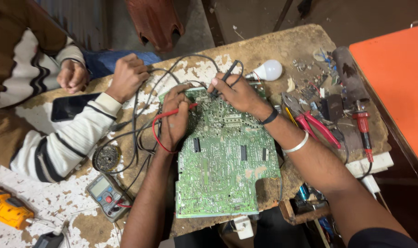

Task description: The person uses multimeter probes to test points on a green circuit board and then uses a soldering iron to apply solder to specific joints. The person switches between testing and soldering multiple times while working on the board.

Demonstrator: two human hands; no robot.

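Tangled cables [140,115] and pliers [310,121] hem the circuit board [222,170].

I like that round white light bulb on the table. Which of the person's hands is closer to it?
Right. The right hand holds a black probe just beside the white light bulb; the left hand is farther away across the green circuit board.

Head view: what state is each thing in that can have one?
Circuit board: bare, flat on bench.
Red probe: in left hand, tip on board.
Black probe: in right hand, tip on board.
Multimeter: face up, display unreadable.
Bulb: unlit, lying down.
Pliers: lying unheld.
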